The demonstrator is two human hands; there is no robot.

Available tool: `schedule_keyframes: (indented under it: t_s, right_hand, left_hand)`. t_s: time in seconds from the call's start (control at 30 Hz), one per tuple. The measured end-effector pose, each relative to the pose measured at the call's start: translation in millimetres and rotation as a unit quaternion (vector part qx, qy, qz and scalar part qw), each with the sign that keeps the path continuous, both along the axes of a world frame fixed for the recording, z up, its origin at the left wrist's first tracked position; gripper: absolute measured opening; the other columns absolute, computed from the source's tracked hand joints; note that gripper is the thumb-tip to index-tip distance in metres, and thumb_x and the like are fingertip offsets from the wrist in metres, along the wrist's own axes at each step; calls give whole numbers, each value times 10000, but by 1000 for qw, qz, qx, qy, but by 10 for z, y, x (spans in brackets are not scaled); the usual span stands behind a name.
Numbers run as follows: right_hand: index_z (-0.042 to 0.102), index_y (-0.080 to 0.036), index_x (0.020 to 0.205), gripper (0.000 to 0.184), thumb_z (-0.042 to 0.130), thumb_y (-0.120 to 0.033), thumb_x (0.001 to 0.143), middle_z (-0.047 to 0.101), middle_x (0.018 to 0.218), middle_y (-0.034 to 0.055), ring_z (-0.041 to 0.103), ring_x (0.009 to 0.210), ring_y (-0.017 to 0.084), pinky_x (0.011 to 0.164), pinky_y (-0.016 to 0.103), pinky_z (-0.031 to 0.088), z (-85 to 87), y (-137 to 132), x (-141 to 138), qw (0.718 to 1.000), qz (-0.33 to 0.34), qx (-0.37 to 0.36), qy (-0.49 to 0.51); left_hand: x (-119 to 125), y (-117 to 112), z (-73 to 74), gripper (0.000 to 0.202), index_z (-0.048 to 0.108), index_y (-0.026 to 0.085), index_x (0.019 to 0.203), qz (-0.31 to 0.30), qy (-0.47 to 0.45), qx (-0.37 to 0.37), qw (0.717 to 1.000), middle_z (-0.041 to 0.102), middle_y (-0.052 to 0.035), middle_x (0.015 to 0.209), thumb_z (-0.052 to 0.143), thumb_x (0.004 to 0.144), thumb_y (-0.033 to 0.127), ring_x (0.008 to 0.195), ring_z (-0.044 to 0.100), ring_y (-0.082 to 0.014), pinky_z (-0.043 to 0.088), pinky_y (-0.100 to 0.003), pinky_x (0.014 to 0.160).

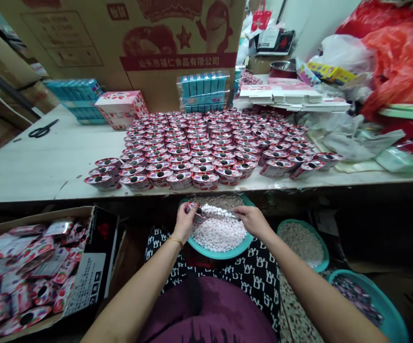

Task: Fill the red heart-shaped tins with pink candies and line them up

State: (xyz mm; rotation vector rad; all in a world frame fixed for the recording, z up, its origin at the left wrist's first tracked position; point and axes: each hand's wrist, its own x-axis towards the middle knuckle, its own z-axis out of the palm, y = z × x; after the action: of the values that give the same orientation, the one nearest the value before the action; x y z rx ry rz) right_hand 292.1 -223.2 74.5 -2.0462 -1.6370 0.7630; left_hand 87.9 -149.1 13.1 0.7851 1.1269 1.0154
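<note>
Over a turquoise basin (pixel 216 255) of small white candies (pixel 221 236), my left hand (pixel 184 224) is closed around a small red-and-pink pouch (pixel 200 217). My right hand (pixel 254 221) grips the end of a scoop (pixel 233 215), which is heaped with white candies and points left at the pouch's mouth. The scoop's front end meets the pouch, but I cannot tell how far in it reaches. On the table edge beyond stand rows of similar pouches (pixel 205 180), upright, with round dark openings on top.
A carton (pixel 99 247) full of pouches stands at lower left. Two more basins, one with pale candies (pixel 301 243) and one with dark pieces (pixel 358 300), sit at right. Black scissors (pixel 43 129), blue packs (pixel 204 93) and red plastic bags (pixel 399 57) lie on the table.
</note>
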Motion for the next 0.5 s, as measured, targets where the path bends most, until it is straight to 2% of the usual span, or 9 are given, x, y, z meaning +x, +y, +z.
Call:
schedule_keyframes:
  t_s: [0.1,0.2,0.37,0.43,0.5]
  right_hand:
    - [675,-280,907,297,428,-214,756,675,953,18,589,893,182,736,272,425,380,70,-147,987,48,-55,-142]
    - [668,-283,902,334,424,-145,720,666,959,38,591,886,200,700,281,422,651,153,-324,956,97,-105,-256]
    - [655,-167,832,301,380,-106,724,652,858,116,609,790,219,639,289,420,927,267,-603,916,170,-100,-349]
    - [644,-156,819,298,358,-113,745,642,846,119,611,759,214,622,287,417,999,266,-612,912,181,-85,-359]
    - [637,-174,825,287,364,-124,749,637,847,109,610,744,202,621,280,413,1005,217,-511,914,161,-83,-363]
  left_hand:
    - [65,-30,-8,430,497,169,861,0,-20,-3,1000,496,26,720,669,586,452,608,472,-79,406,-203,585]
    - [85,-60,-31,436,486,174,861,0,-34,-8,999,501,21,737,670,583,454,624,487,-85,419,-207,592]
    - [82,-71,-56,445,463,188,893,-14,-63,-20,998,505,17,767,665,594,448,588,494,-86,436,-228,552]
    - [66,-59,-56,456,467,182,902,-9,-54,-14,998,517,10,771,668,590,447,600,503,-92,443,-236,565]
    - [31,-38,-55,472,479,174,908,-3,-27,-7,1000,535,-3,774,673,577,450,627,519,-104,448,-245,591]
